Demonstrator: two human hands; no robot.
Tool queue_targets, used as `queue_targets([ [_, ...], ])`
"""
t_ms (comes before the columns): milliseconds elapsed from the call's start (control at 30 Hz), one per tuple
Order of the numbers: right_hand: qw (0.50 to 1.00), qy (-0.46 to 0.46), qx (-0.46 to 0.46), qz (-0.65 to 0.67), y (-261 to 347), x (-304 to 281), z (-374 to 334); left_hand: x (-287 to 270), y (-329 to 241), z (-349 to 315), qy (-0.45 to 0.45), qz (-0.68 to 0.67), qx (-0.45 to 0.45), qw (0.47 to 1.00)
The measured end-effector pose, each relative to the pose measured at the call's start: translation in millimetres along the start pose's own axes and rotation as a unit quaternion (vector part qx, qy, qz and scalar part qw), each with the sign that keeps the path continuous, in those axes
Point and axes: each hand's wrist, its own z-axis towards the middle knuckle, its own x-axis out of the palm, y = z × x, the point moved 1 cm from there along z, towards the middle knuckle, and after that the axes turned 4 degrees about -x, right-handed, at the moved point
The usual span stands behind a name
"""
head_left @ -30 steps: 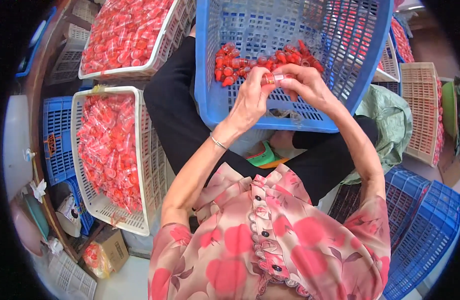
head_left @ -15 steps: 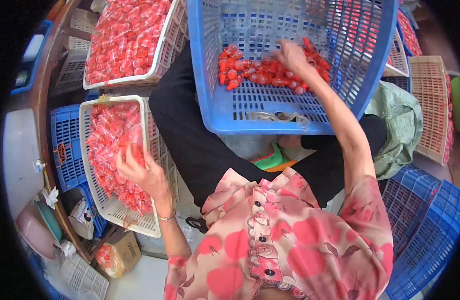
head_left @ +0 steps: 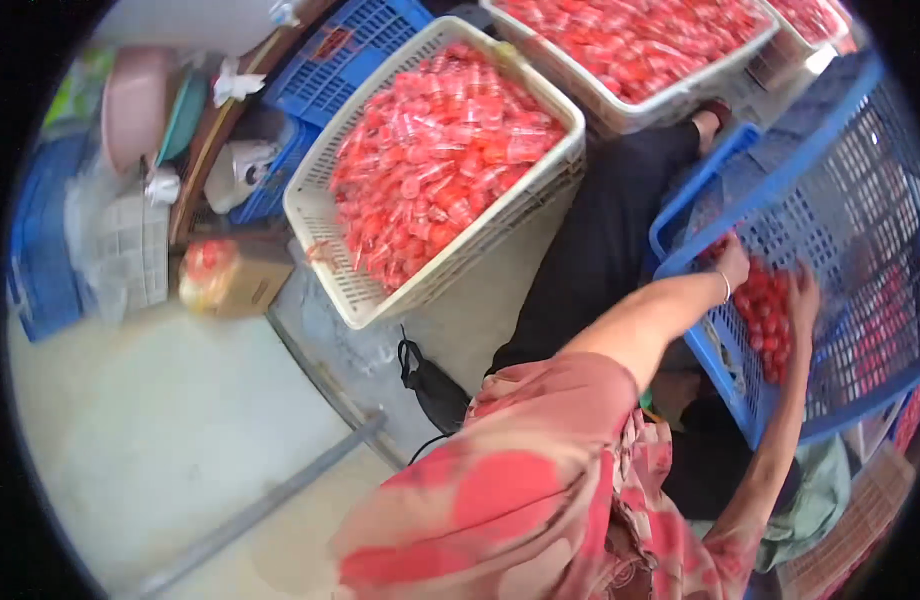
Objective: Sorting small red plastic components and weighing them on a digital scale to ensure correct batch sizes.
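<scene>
Left hand (head_left: 737, 266), right hand (head_left: 803, 298) at blue perforated crate (head_left: 865, 407). Red plastic pieces (head_left: 768, 326) inside: left hand's 5 o'clock, right hand's 8 o'clock. Both hands' grip: cannot tell, fingers blurred.

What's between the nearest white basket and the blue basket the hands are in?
In the head view, the person's dark-trousered leg lies between the white basket and the blue basket, with pale floor beside it.

Pale floor (head_left: 170, 410) lies near a cardboard box (head_left: 258, 285) and brown wooden edge (head_left: 214, 150).
</scene>
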Motion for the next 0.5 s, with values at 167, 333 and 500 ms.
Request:
queue_targets([
  [167, 0.93, -0.015, 0.097, 0.354, -13.7, -33.3, -81.0, 64.1, -70.2, 25.5, 0.079, 0.053, 0.057, 0.994],
  [333, 0.806, 0.04, 0.12, 0.578, 74.6, -47.9, -90.0, 87.8, -49.6, 28.7, 0.339, 0.412, -0.193, 0.823],
  [500, 0.699, 0.04, 0.17, 0.693, 59.4, -43.7, -115.6, -0.4, -14.4, -2.8, 0.284, 0.275, -0.111, 0.912],
])
